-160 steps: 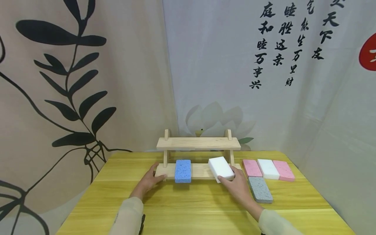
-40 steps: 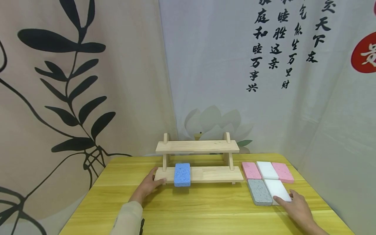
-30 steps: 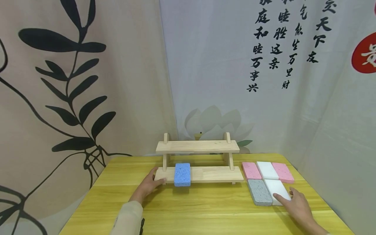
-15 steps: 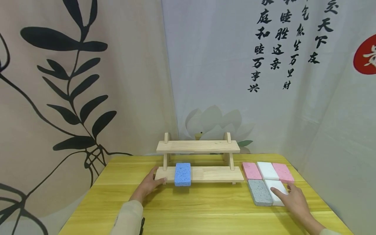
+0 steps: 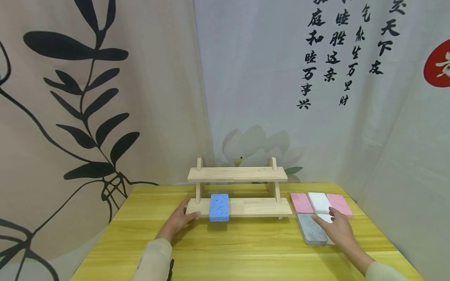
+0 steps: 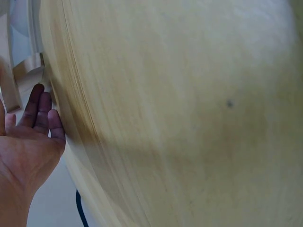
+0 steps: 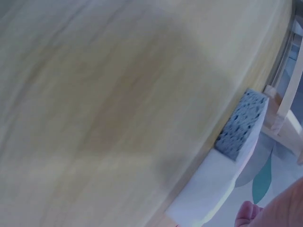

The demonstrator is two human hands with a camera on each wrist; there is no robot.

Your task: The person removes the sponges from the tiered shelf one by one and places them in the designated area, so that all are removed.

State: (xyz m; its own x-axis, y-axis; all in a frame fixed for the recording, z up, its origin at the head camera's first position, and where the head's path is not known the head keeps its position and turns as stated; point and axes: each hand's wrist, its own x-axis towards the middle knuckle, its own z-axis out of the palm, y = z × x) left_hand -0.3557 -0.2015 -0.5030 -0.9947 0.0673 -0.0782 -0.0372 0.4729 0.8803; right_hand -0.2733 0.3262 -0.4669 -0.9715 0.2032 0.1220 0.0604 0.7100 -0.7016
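Observation:
A two-tier wooden rack stands at the back of the table, a blue sponge lying on its lower shelf. My left hand holds the left end of that shelf, thumb at the front; in the left wrist view the hand's fingers reach towards the rack. My right hand hovers with parted fingers and nothing in it over the near white sponge, partly hiding it. Beside that sponge lies a gray one. In the right wrist view the white sponge and gray sponge touch end to end.
Behind the gray and white pair sit a pink sponge, another white sponge and a second pink sponge in a row. A printed curtain hangs behind the yellow wooden table.
My right hand has carried the white sponge off the lower shelf to the table next to the gray one, let it go, and moved up and left. My left hand stays at the rack.

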